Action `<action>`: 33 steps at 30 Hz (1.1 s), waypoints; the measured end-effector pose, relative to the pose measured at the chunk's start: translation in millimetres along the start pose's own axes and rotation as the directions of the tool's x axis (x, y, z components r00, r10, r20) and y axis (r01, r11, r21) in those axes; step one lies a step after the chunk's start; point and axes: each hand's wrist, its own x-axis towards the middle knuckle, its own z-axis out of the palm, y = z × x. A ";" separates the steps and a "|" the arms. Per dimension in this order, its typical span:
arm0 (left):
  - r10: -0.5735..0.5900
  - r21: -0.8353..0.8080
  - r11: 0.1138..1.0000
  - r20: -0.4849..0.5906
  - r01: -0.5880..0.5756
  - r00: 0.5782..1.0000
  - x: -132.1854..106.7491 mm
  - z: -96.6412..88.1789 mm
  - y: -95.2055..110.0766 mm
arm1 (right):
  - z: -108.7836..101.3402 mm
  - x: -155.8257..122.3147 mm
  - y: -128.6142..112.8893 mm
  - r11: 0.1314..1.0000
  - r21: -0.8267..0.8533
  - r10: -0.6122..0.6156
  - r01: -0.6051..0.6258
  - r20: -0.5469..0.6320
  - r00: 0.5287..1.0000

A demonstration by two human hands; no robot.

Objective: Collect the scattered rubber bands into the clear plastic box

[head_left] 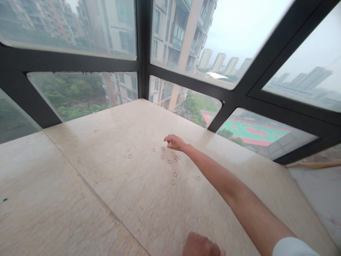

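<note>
My right hand [174, 142] reaches out over the stone sill, its fingers curled together in a pinch; what they hold, if anything, is too small to make out. Just below it lie several small thin rings, some reddish and some pale, among them a ring [163, 148] near the fingertips and a pair of touching reddish rings. Apart from that cluster lie a ring [129, 156] to the left and a ring [198, 178] beneath my forearm. At the bottom edge, my left hand [199, 245] is closed in a fist, partly cut off, with a silvery band at one finger; its inside is hidden.
The pale marbled sill [66, 199] has a seam [87, 183] running diagonally across its left part. Dark window frames [144, 49] and glass border its back and right sides. A small dark object [3, 200] lies at the far left edge.
</note>
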 end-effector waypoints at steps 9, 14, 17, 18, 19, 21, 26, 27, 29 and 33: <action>0.061 0.187 0.981 -0.086 -0.044 0.994 -13.8 -41.6 15.1 | -35.2 -143.2 7.1 0.921 0.372 0.234 -0.119 -0.280 0.931; 0.095 0.319 0.946 -0.124 -0.052 0.988 -12.4 -33.0 15.1 | -37.5 -235.9 -1.3 0.811 0.562 0.406 -0.161 -0.343 0.847; 0.156 0.373 0.924 -0.160 -0.087 0.975 -12.5 -29.5 13.8 | -39.7 -286.1 -15.0 0.729 0.665 0.498 -0.163 -0.351 0.793; 0.170 0.379 0.921 -0.178 -0.092 0.969 -12.7 -29.1 13.0 | -42.2 -302.4 -21.3 0.704 0.692 0.521 -0.159 -0.352 0.777; 0.180 0.380 0.920 -0.198 -0.094 0.964 -12.7 -29.0 11.9 | -45.6 -318.7 -28.2 0.680 0.718 0.543 -0.151 -0.353 0.762; 0.198 0.371 0.923 -0.238 -0.099 0.951 -12.0 -29.7 8.7 | -54.0 -351.5 -43.6 0.633 0.762 0.582 -0.134 -0.354 0.732; 0.115 0.181 0.982 -0.327 -0.057 0.938 -6.6 -37.5 1.4 | -66.1 -432.8 -77.4 0.485 0.868 0.728 -0.103 -0.336 0.598; 0.060 0.122 0.992 -0.328 -0.021 0.943 -5.8 -39.8 1.7 | -65.3 -448.4 -81.7 0.474 0.873 0.752 -0.110 -0.337 0.566; -0.058 0.026 0.997 -0.298 0.069 0.953 -5.5 -44.5 4.8 | -61.4 -478.4 -87.7 0.453 0.880 0.802 -0.140 -0.333 0.496; -0.224 -0.071 0.974 -0.231 0.213 0.947 -8.1 -51.6 15.9 | -52.5 -531.9 -95.1 0.429 0.875 0.882 -0.226 -0.351 0.316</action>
